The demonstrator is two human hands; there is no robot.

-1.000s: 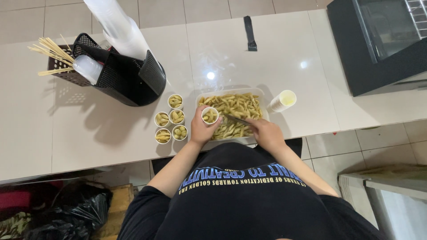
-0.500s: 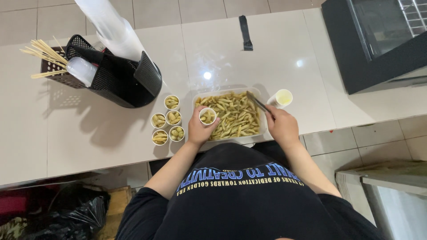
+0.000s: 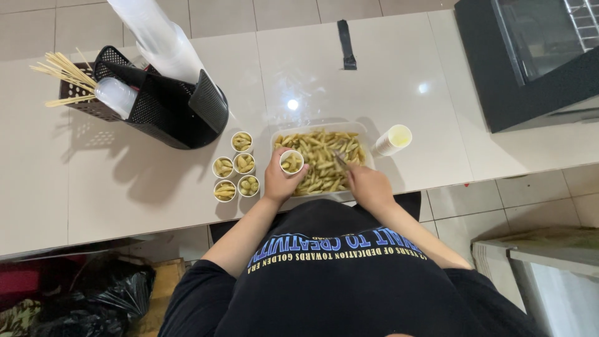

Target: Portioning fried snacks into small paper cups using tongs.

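A white tray of yellow-green food sticks sits in the middle of the frame, near the table's front edge. The left hand is curled around a small white cup over the tray's left side. The right hand is closed on thin tongs that point into the food. Four filled cups stand just left of the tray. A stack of empty cups lies to the right, with bare table behind.

Five small filled cups, one tray of pasta, one cup stack.
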